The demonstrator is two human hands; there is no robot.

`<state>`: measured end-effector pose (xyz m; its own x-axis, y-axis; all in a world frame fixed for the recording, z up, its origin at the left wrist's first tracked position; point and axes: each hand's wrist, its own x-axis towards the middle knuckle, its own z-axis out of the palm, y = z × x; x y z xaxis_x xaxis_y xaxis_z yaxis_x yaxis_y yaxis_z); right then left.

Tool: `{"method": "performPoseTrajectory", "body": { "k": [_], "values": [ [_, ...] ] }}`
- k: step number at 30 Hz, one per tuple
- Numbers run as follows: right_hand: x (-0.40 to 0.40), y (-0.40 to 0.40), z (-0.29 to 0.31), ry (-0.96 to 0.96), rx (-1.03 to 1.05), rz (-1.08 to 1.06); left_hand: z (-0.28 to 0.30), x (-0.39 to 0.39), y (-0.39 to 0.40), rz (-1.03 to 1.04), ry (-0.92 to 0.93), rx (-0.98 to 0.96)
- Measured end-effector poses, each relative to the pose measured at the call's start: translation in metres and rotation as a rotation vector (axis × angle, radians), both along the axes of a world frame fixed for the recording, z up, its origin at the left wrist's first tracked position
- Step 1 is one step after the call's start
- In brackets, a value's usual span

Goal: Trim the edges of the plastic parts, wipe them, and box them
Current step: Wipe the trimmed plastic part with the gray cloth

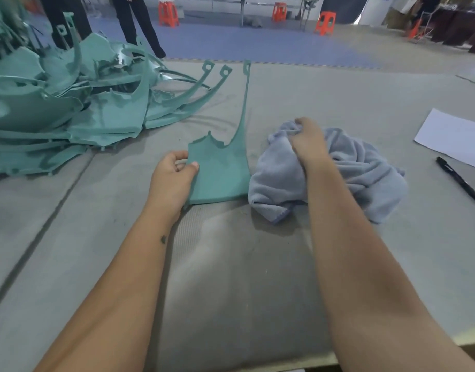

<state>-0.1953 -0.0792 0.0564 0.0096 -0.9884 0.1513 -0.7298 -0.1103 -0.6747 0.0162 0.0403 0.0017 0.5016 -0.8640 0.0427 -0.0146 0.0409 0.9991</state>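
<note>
Head view: one teal plastic part flat on the grey table, a hand at each side.

Left hand pinches the part's near-left edge, thumb on top, fingers curled under. Right hand is bunched around a fold of the blue cloth, just right of the part. Pile of parts far left. Paper and pen far right.
</note>
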Motion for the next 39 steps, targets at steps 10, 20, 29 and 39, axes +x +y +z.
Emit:
{"method": "performPoseTrajectory", "body": {
  "k": [10,20,29,39],
  "values": [
    [-0.006,-0.001,-0.013,0.105,-0.029,-0.273,0.003,-0.001,0.001,-0.006,0.029,-0.016],
    [-0.035,0.031,0.069,-0.521,-0.545,-0.124,0.011,-0.005,0.007,0.017,0.093,-0.031],
    [0.057,0.067,0.040,-0.385,-0.370,0.160,0.019,-0.006,0.010,0.049,0.287,-0.083],
    [0.115,0.076,-0.018,0.190,-0.382,0.354,0.010,0.001,0.003,-0.009,0.291,-0.151]
  ]
}}
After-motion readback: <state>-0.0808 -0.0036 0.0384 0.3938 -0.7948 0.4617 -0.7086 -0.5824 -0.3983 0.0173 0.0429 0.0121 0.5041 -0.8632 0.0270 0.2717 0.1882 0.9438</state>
